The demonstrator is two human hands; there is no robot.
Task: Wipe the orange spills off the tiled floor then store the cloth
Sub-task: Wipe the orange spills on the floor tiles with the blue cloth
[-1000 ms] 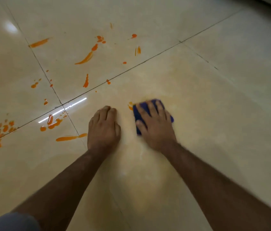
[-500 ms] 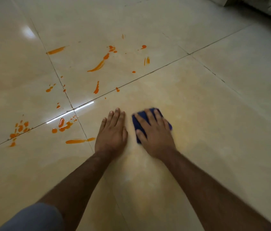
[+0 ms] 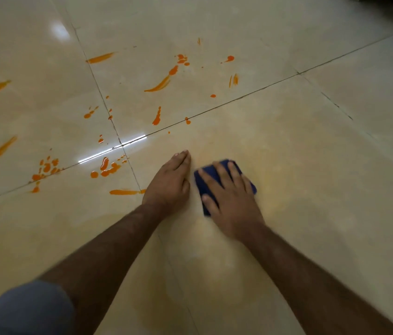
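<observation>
orange spills point(image 3: 108, 166) are splattered over the left and upper tiles of the glossy beige floor point(image 3: 311, 153), streaks and blobs either side of the grout lines. the left hand point(image 3: 169, 183) lies flat on the tile, fingers straight and together, holding nothing. just beside it the right hand point(image 3: 229, 200) presses spread fingers on the folded blue cloth point(image 3: 208, 171) (a faint orange smear tints the tile around it).

- Dark blue folded cloth point(image 3: 224, 184) lying flat on the beige tiled floor point(image 3: 311, 165).
- Wet orange spills point(image 3: 159, 84), streaks and drops, scattered around the tile joints.
</observation>
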